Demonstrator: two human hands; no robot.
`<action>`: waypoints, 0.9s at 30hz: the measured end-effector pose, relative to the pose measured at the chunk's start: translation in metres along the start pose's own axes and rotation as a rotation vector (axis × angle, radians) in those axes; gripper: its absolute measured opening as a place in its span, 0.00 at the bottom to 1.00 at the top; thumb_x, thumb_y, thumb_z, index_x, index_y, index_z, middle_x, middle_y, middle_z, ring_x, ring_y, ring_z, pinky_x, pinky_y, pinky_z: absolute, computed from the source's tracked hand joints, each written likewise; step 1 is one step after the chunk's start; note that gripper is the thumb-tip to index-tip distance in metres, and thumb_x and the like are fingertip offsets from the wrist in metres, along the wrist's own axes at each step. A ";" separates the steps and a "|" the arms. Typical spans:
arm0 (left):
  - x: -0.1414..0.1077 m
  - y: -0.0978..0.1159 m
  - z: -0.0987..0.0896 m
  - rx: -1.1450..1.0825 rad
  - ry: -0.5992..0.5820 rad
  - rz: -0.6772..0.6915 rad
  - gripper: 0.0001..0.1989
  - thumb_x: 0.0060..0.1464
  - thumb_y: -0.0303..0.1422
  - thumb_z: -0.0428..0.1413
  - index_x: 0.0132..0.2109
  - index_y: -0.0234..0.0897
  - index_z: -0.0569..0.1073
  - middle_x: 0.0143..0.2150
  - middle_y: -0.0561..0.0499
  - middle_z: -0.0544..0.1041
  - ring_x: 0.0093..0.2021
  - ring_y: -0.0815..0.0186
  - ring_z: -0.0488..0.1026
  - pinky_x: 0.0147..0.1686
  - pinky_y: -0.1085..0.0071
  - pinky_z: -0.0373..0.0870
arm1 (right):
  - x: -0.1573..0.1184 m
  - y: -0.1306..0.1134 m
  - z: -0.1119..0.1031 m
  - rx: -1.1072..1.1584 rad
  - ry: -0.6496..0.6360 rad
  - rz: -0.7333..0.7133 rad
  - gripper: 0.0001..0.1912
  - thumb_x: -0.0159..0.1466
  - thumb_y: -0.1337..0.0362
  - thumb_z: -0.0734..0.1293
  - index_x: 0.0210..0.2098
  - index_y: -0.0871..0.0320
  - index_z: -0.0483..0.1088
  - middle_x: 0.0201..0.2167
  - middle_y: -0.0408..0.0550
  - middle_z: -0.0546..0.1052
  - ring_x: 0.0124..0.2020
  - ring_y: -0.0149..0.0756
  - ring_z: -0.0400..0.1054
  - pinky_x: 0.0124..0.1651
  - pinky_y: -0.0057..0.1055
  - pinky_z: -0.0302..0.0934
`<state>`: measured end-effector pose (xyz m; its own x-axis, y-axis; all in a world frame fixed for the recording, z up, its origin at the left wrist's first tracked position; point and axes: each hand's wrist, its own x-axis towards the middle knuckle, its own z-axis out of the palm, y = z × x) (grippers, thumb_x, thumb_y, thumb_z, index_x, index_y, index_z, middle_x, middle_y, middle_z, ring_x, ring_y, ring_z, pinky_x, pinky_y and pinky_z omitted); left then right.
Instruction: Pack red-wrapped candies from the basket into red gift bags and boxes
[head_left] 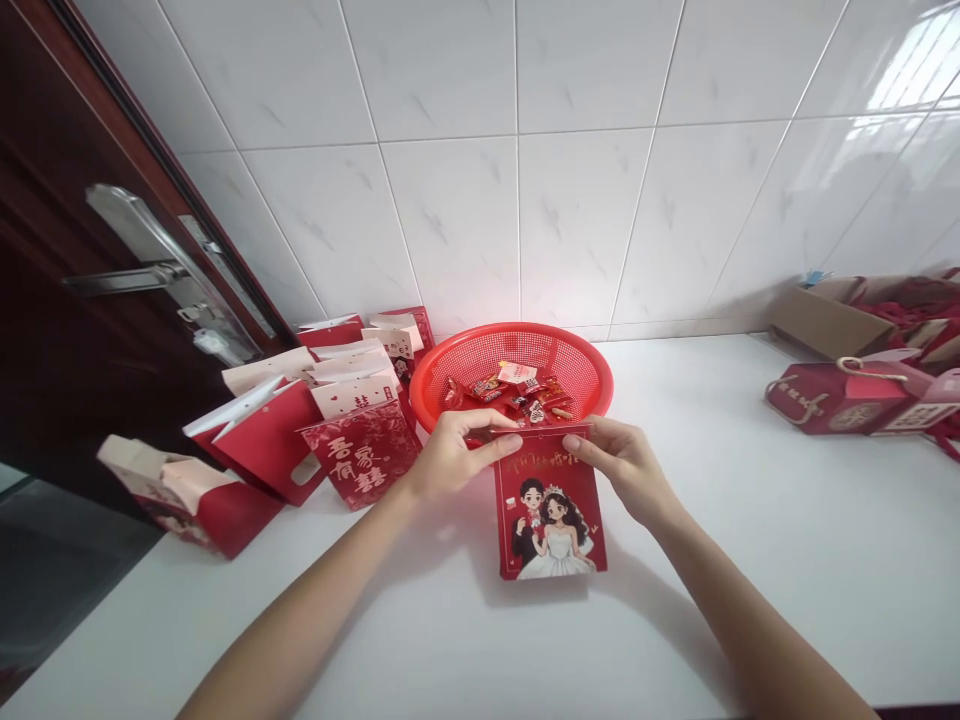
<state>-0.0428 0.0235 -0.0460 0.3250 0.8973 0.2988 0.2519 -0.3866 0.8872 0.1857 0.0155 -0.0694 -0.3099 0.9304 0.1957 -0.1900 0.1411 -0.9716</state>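
Observation:
Between my two hands is a red paper gift bag printed with a cartoon bride and groom. My left hand pinches its top edge at the left corner, thumb in front. At the right corner, my right hand grips the same edge in a similar pinch. The bag's top looks folded over, and its face hangs toward me above the white table. Just behind it stands a red plastic basket with small wrapped candies at its bottom; the bag and my hands cover its near rim.
Several red and cream gift bags stand grouped left of the basket. At the far right lie a cardboard box with red ribbons and a dark red gift box with a cord handle. A tiled wall bounds the white table; a dark door stands left.

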 end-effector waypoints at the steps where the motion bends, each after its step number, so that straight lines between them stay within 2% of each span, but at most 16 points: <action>1: -0.004 0.000 0.001 0.030 0.026 0.017 0.13 0.57 0.41 0.64 0.40 0.35 0.82 0.39 0.48 0.84 0.41 0.60 0.80 0.43 0.68 0.77 | 0.000 0.001 0.001 0.008 -0.002 0.005 0.16 0.60 0.49 0.76 0.37 0.56 0.80 0.33 0.47 0.83 0.34 0.41 0.78 0.40 0.37 0.73; 5: -0.022 0.004 0.004 0.015 0.076 0.007 0.16 0.59 0.41 0.63 0.50 0.37 0.81 0.46 0.47 0.85 0.45 0.58 0.81 0.47 0.67 0.78 | -0.002 0.002 0.004 0.099 0.019 0.011 0.14 0.61 0.51 0.76 0.38 0.55 0.81 0.34 0.47 0.84 0.33 0.40 0.78 0.38 0.35 0.73; 8: -0.037 0.004 0.004 -0.059 -0.015 -0.077 0.21 0.59 0.41 0.63 0.55 0.37 0.78 0.50 0.46 0.84 0.45 0.58 0.82 0.45 0.67 0.79 | -0.004 0.003 0.006 0.150 0.060 -0.001 0.12 0.61 0.53 0.76 0.37 0.54 0.82 0.34 0.46 0.84 0.30 0.38 0.78 0.37 0.34 0.74; 10: -0.045 0.001 0.004 -0.072 -0.065 -0.125 0.20 0.60 0.41 0.63 0.55 0.36 0.78 0.49 0.46 0.84 0.45 0.58 0.82 0.45 0.67 0.79 | -0.004 0.004 0.008 0.148 0.070 0.003 0.12 0.60 0.53 0.76 0.37 0.54 0.82 0.34 0.47 0.85 0.30 0.39 0.78 0.37 0.34 0.74; 12: -0.051 -0.004 0.005 -0.085 -0.064 -0.144 0.18 0.61 0.42 0.61 0.53 0.35 0.79 0.48 0.46 0.85 0.45 0.58 0.82 0.47 0.67 0.78 | -0.005 0.006 0.011 0.133 0.068 0.016 0.13 0.60 0.52 0.76 0.38 0.54 0.82 0.34 0.48 0.85 0.31 0.40 0.79 0.38 0.35 0.74; 18: -0.059 -0.012 0.009 -0.100 0.059 -0.142 0.17 0.62 0.42 0.60 0.50 0.35 0.80 0.46 0.46 0.85 0.44 0.59 0.81 0.46 0.67 0.77 | -0.006 0.005 0.014 0.057 0.011 0.028 0.18 0.62 0.48 0.74 0.42 0.54 0.80 0.38 0.50 0.84 0.36 0.42 0.79 0.41 0.38 0.75; 23: -0.060 -0.010 0.010 -0.128 0.069 -0.165 0.16 0.60 0.42 0.62 0.47 0.34 0.81 0.44 0.45 0.85 0.43 0.58 0.81 0.45 0.67 0.77 | -0.005 0.006 0.012 -0.020 -0.035 0.005 0.17 0.62 0.47 0.74 0.35 0.55 0.78 0.33 0.47 0.81 0.34 0.40 0.76 0.40 0.36 0.73; 27: -0.058 -0.011 0.011 -0.163 0.138 -0.159 0.18 0.60 0.44 0.62 0.51 0.36 0.80 0.49 0.44 0.84 0.48 0.56 0.81 0.47 0.65 0.78 | -0.005 0.010 0.013 -0.028 -0.108 0.033 0.17 0.62 0.46 0.73 0.34 0.55 0.77 0.32 0.47 0.81 0.34 0.41 0.75 0.39 0.37 0.72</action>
<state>-0.0546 -0.0262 -0.0769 0.1630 0.9688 0.1865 0.1363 -0.2093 0.9683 0.1728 0.0078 -0.0784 -0.4145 0.8931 0.1749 -0.1523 0.1214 -0.9809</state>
